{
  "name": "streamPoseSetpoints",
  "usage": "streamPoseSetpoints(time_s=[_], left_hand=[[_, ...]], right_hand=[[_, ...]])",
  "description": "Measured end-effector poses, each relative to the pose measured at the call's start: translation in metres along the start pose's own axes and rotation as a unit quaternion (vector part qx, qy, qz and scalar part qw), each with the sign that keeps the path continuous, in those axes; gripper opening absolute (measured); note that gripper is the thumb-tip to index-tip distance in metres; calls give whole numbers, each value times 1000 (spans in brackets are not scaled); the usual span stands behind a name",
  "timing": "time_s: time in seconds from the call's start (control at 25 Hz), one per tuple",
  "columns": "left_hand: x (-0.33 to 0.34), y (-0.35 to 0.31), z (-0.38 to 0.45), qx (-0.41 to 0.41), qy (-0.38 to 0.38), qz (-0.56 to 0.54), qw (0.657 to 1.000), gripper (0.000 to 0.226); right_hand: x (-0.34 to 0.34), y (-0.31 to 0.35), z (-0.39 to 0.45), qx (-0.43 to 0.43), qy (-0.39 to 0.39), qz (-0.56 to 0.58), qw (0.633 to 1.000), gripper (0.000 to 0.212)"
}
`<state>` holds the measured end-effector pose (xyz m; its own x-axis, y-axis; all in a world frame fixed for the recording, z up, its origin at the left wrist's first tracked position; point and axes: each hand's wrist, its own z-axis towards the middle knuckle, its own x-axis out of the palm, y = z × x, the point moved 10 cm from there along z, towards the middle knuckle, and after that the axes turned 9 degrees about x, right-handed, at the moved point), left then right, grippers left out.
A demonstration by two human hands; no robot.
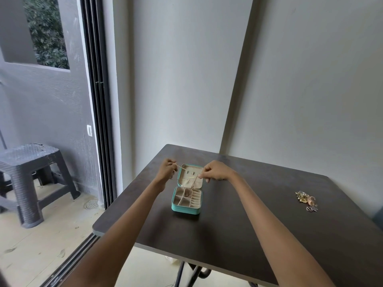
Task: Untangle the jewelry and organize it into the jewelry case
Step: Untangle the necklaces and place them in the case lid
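A small teal jewelry case (186, 210) lies open on the dark table (238, 224), its beige lid flat at the far side and several compartments toward me. My left hand (165, 169) and my right hand (215, 170) each pinch one end of a thin gold chain (191, 184) above the lid. The chain sags between them and dips toward the compartments. A tangled pile of gold and pink jewelry (306, 199) lies at the table's right side, far from both hands.
The table stands in a corner against white walls. To the left, a sliding door track (99, 121) opens onto a balcony with a grey plastic stool (31, 175). The table's left edge lies close to the case.
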<state>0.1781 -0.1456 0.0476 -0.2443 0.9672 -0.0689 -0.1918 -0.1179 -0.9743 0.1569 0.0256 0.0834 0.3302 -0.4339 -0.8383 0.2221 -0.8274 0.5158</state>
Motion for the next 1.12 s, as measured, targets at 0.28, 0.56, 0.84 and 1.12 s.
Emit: streamPoseSetpoints(time_s=[0.28, 0.56, 0.84, 1.12], left_hand=[[17, -9, -6, 62, 92, 46, 993, 43], [16, -14, -9, 117, 63, 69, 989, 35], [12, 14, -22, 42, 5, -90, 995, 22], [25, 28, -34, 51, 24, -5, 998, 18]], right_hand=[[-20, 12, 1, -37, -68, 71, 994, 21], [-23, 18, -2, -32, -101, 157, 982, 21], [-40, 37, -2, -69, -161, 228, 958, 39], [-47, 42, -5, -67, -170, 241, 953, 13]])
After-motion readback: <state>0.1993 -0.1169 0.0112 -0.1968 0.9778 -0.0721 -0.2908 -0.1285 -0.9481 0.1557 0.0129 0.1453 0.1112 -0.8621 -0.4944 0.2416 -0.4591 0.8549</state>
